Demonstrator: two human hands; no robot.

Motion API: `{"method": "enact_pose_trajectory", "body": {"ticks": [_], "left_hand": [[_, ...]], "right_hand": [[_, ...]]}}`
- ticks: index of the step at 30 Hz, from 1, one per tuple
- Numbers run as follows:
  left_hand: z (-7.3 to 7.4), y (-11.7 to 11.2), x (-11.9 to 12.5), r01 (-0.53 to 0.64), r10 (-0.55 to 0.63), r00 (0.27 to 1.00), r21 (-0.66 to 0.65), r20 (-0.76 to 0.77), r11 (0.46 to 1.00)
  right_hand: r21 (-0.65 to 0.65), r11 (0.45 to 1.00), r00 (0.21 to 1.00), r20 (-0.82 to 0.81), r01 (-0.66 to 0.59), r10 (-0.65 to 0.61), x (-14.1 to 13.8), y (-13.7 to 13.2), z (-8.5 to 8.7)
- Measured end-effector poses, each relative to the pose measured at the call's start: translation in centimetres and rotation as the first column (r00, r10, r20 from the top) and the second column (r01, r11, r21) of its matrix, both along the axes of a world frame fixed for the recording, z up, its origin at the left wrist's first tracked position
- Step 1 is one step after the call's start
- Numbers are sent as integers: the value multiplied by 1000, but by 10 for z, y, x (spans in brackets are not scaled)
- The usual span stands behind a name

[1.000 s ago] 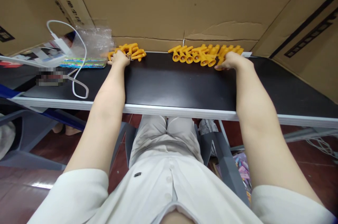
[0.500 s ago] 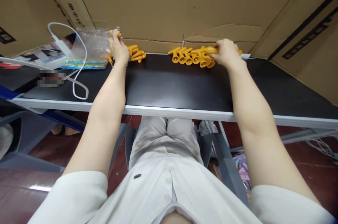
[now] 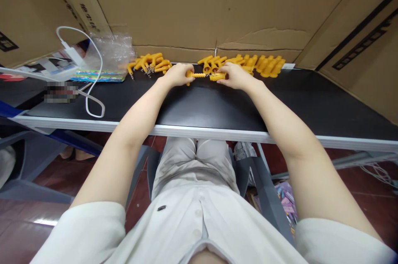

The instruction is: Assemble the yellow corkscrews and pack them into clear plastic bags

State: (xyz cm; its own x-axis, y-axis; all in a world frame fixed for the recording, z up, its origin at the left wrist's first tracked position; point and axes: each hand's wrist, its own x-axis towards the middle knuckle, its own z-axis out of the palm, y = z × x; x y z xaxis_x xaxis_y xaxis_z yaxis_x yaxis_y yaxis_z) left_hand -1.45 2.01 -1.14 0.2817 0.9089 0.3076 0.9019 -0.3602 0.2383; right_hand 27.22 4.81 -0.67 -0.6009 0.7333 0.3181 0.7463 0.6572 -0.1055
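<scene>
My left hand (image 3: pixel 180 74) is closed around the yellow handle of a corkscrew (image 3: pixel 199 75), whose ridged shaft and metal tip point right. Pinched in my right hand (image 3: pixel 234 75) is a yellow plastic sleeve (image 3: pixel 217 76), its left end close to that tip; whether they touch I cannot tell. Left of my left hand lies a pile of yellow corkscrews (image 3: pixel 149 63) with bare metal spirals. Behind my right hand runs a row of yellow pieces with bell-shaped open ends (image 3: pixel 207 66), partly hidden. Several more yellow sleeves (image 3: pixel 269 66) are grouped at the right.
A black tabletop (image 3: pixel 208 106) with a metal front edge lies before me. Cardboard walls (image 3: pixel 174 3) rise behind it and at the sides. On the left are a clear plastic bag (image 3: pixel 112 50), colourful packets (image 3: pixel 99 76) and a white cable (image 3: pixel 101 65).
My left hand came right from the pile with a corkscrew. My right hand moved left from the right-hand group with a yellow sleeve. Both are now close together at the middle.
</scene>
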Motion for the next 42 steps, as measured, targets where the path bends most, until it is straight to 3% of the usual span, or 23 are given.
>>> {"method": "enact_pose_trajectory", "body": {"ticks": [12, 18, 29, 36, 39, 42], "left_hand": [[6, -8, 0, -84, 79, 995, -81, -62, 993], [5, -7, -2, -67, 63, 996, -69, -59, 995], [13, -26, 14, -47, 47, 999, 26, 3, 999], [11, -22, 12, -71, 71, 997, 14, 23, 997], [8, -17, 8, -56, 54, 997, 37, 48, 998], [9, -16, 6, -40, 37, 997, 48, 67, 998]], "right_hand": [[16, 998, 996, 67, 65, -66, 1, 1, -2], [32, 989, 990, -10, 142, -142, 6, 5, -5], [26, 999, 990, -135, 33, -29, -8, -8, -2], [-253, 964, 917, -359, 85, -175, -7, -6, -1], [-385, 922, 833, -520, -32, -188, -8, -13, 3], [-509, 848, 743, -624, -149, -244, -9, -22, 7]]}}
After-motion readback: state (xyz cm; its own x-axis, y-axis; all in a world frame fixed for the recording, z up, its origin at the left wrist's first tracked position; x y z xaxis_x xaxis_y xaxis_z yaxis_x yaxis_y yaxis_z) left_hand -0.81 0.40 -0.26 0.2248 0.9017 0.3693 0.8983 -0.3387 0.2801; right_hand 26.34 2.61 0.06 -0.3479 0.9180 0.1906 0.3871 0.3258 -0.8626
